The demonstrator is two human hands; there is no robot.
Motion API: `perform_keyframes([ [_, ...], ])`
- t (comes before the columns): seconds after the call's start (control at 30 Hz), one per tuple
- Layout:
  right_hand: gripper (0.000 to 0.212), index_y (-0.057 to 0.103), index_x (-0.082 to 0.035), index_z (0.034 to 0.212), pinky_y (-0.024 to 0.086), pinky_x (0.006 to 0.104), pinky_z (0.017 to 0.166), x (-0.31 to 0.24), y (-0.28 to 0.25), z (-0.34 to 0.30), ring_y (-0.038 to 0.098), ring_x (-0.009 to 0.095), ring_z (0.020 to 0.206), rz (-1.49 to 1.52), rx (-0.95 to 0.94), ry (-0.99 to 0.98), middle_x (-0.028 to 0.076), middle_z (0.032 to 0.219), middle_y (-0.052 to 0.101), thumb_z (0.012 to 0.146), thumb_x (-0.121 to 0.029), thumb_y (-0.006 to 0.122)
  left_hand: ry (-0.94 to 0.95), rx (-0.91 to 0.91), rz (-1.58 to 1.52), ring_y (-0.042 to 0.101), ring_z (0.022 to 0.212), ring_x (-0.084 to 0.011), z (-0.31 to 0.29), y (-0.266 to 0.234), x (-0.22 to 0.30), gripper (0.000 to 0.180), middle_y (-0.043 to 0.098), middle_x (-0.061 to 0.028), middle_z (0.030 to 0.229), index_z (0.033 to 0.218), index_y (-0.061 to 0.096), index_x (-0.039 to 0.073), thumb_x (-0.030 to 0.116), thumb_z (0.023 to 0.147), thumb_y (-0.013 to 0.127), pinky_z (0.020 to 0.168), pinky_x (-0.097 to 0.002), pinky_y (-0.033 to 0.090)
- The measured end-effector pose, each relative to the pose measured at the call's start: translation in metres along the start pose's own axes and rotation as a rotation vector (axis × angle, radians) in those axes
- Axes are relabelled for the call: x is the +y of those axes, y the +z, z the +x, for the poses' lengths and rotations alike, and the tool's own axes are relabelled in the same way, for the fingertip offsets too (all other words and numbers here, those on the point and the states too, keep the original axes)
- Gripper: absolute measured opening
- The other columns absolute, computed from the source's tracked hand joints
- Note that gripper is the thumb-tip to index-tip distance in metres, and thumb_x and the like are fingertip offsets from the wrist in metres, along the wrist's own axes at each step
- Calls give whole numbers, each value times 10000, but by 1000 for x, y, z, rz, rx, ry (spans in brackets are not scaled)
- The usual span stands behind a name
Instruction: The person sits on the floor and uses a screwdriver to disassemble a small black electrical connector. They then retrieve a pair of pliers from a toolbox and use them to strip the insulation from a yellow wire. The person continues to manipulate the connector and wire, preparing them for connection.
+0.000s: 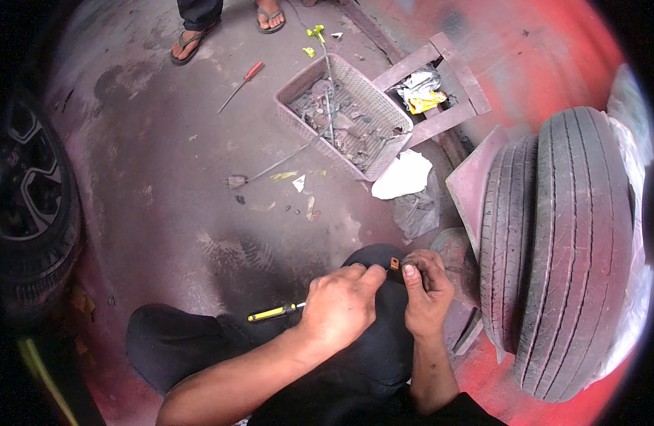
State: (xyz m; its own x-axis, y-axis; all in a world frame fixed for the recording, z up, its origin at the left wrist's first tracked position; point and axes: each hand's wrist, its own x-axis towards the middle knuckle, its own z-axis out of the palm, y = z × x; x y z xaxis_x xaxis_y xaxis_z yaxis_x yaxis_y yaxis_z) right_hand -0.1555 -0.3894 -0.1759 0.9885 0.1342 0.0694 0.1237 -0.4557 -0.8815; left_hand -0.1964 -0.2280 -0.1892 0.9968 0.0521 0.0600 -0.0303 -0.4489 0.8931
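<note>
My left hand [339, 304] is closed, back of the hand up, with thumb and index finger pinched towards my right hand [428, 290]. Between the two hands is a small copper-coloured piece with a hole [394, 263], at the fingertips of my closed right hand. A dark bit shows beside it, next to my left fingertips. A yellow-and-black tool handle [268, 313] juts out left of my left hand; its other end is hidden, and I cannot tell whether my fingers grip it. Both hands are above my dark-trousered leg [373, 348].
A pink plastic basket [285, 109] holds broken scraps; a grey cord with a plug [236, 182] runs across it. A red-handled screwdriver [253, 72] lies on the floor. Tyres [575, 255] stand at right, a wheel [35, 192] at left. Another person's sandalled feet [190, 44] are ahead.
</note>
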Motion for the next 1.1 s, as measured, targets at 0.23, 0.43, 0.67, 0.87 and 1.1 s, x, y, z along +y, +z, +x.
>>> perform_keyframes([
  [0.23,80,655,49,917,485,318,779,-3,1,1,614,226,855,-70,-12,-43,131,905,636,878,-19,638,-52,-27,-52,649,675,-359,5,7,-3,125,621,-127,735,884,574,81,21,784,619,598,-473,530],
  [0.43,70,660,33,917,493,327,735,-7,2,2,617,241,819,-135,-18,-130,131,887,636,858,0,645,-114,-39,96,661,718,-377,5,7,13,78,636,-174,737,902,594,58,41,834,629,587,-478,517],
  [0.67,73,660,23,917,476,311,708,-12,6,-6,594,214,808,-232,1,-214,117,893,611,868,-31,657,-365,7,-351,676,764,-371,7,11,8,42,654,-210,762,909,629,39,41,867,631,605,-427,521],
  [0.87,95,670,24,931,480,315,712,-9,4,-8,604,225,806,-152,10,-128,119,885,620,867,-44,660,-13,-4,116,651,700,-349,0,5,9,128,606,-128,733,893,585,87,26,785,616,613,-463,532],
  [1.1,93,662,39,934,477,302,747,-3,1,-4,603,207,825,-106,-34,-85,113,889,625,861,-12,637,149,-82,159,651,779,-319,9,-5,-8,225,590,-91,802,934,564,98,57,724,634,627,-453,545],
])
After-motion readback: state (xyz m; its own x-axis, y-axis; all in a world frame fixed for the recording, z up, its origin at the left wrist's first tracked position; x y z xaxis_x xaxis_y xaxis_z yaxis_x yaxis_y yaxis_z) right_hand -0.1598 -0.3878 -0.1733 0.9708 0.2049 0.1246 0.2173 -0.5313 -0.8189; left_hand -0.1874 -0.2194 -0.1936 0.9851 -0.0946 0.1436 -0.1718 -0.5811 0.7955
